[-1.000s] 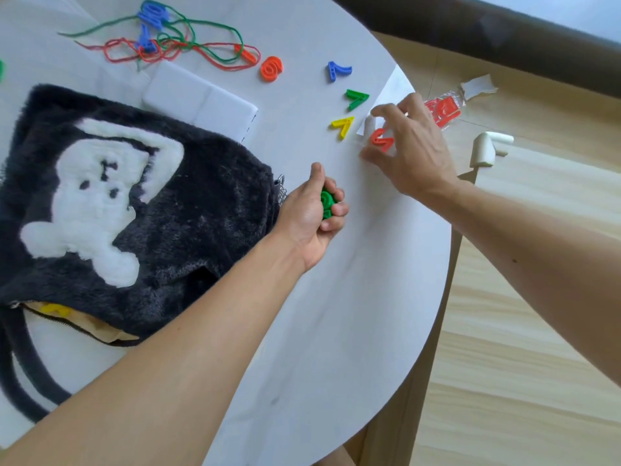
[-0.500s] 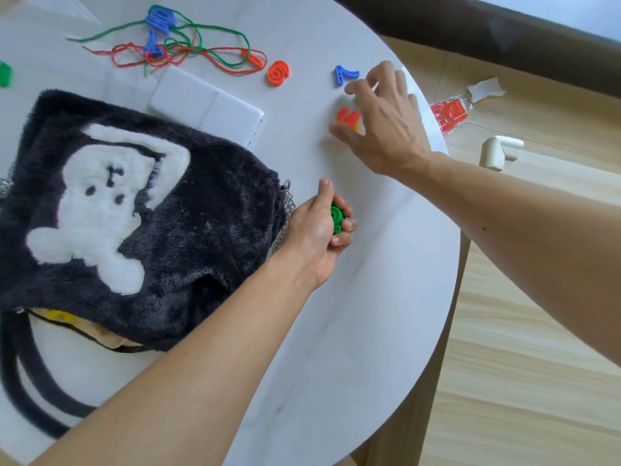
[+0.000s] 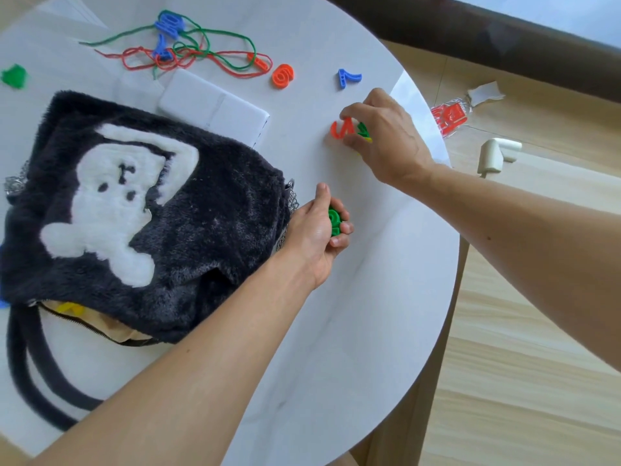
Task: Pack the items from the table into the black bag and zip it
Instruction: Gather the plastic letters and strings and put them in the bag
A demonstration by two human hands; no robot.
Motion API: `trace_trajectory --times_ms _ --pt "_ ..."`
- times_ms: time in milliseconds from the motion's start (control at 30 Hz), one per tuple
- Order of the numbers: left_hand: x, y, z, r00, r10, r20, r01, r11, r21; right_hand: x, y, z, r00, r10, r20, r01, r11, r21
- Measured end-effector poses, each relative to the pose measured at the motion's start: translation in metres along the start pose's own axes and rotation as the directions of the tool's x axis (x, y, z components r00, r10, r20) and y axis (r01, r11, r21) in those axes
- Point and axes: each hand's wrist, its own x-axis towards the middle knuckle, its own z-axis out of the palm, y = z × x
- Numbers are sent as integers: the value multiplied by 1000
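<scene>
A fluffy black bag (image 3: 208, 230) with a white animal patch lies on the round white table (image 3: 369, 331), its zip open along the near edge. My left hand (image 3: 319, 233) rests beside the bag, closed around green plastic number pieces (image 3: 334, 222). Farther back, my right hand (image 3: 386, 136) pinches an orange number (image 3: 341, 129) together with green and yellow pieces (image 3: 364, 132) just above the tabletop. An orange 6 (image 3: 283, 76) and a blue 7 (image 3: 347, 78) lie loose beyond it.
Red and green laces (image 3: 208, 52) with blue and orange beads tangle at the table's back. A white box (image 3: 215, 109) sits behind the bag, a green piece (image 3: 14, 76) at far left. A red packet (image 3: 448, 117) and a white bracket (image 3: 497, 156) lie on the wooden floor.
My right hand has gathered the green and yellow numbers with the orange one and pulled back toward me from near the blue 7. The left hand has stayed put with its green pieces.
</scene>
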Motion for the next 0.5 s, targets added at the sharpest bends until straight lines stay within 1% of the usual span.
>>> trace_trajectory --times_ms 100,133,200,267,367,433,500 --pt "-4 4 -3 1000 -24 7 25 999 -29 -14 -15 -21 993 97 -66 -82 975 208" --pt "-5 6 -3 999 -44 23 45 998 -43 -21 -24 -31 991 94 -91 -66 959 275" --pt "-13 13 -3 992 -76 101 87 990 -111 -43 -46 -49 997 0 -81 29 934 356" --pt "-22 19 -5 974 -56 221 99 977 -189 -71 -70 -61 993 -116 -1 108 928 356" --pt "-42 23 -14 933 -36 359 139 954 -266 -103 -98 -69 975 -196 109 164 954 251" --pt "-58 24 -24 923 -38 382 143 958 -250 -115 -114 -72 966 -220 138 193 963 186" --pt "-73 26 -38 938 -32 344 114 969 -219 -123 -133 -74 962 -236 136 211 961 180"
